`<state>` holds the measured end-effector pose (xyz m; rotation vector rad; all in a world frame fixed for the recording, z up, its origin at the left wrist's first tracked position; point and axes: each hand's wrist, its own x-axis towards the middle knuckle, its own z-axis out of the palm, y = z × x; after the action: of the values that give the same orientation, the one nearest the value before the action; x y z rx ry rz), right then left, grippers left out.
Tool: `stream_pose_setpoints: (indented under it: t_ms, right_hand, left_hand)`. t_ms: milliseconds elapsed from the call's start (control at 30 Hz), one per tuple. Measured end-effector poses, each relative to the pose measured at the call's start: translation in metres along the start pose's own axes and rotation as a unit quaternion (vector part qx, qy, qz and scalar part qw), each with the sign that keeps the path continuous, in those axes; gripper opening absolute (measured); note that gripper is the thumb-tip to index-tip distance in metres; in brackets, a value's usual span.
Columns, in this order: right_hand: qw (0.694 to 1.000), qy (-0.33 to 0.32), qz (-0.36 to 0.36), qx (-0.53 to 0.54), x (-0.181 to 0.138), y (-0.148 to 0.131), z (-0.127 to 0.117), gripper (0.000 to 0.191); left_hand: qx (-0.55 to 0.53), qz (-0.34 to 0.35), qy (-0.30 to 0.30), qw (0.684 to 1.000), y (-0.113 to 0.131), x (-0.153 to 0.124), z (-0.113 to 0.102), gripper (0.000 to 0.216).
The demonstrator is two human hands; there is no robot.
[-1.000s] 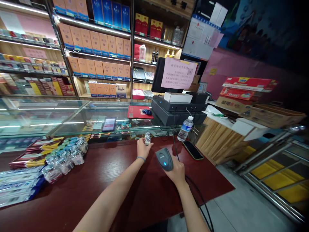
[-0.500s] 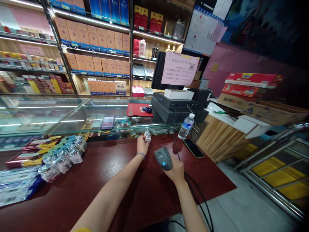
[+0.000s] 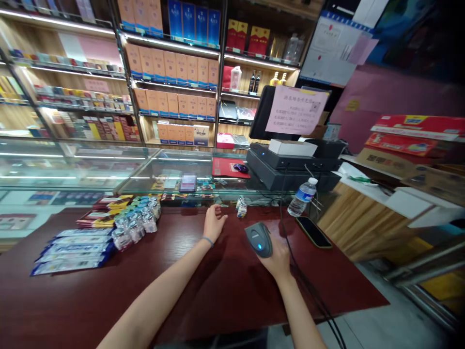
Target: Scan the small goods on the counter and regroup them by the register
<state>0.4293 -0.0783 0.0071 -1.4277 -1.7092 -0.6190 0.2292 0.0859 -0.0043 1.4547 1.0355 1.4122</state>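
While the person's right hand (image 3: 279, 257) grips the grey scanner (image 3: 259, 240) above the dark red table (image 3: 203, 286), the left hand (image 3: 214, 224) holds nothing, its thumb apart from loosely curled fingers. The scanner is probably light, stiff plastic, best held by its handle. Its rounded head shows a blue light. Near the left hand, by the table's far edge, small jars (image 3: 241, 208) look clear and pale-labelled, likely light, smooth and perhaps breakable, best pinched around their sides.
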Motion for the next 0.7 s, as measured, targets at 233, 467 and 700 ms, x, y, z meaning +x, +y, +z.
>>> stream_pose_setpoints:
  t_ms: [233, 467, 700]
  right_hand:
    - [0.998, -0.007, -0.018, 0.065, 0.029, -0.065, 0.030, 0.033]
    - [0.992, -0.012, -0.052, 0.113, 0.046, -0.136, 0.062, 0.029]
    - [0.985, -0.020, -0.086, 0.150, 0.041, -0.175, 0.082, 0.036]
  left_hand:
    - [-0.012, 0.004, 0.049, 0.999, 0.020, -0.028, -0.124, 0.042]
    - [0.030, 0.015, 0.146, 0.989, 0.036, -0.060, -0.231, 0.040]
    - [0.146, 0.062, 0.241, 0.958, 0.045, -0.073, -0.307, 0.029]
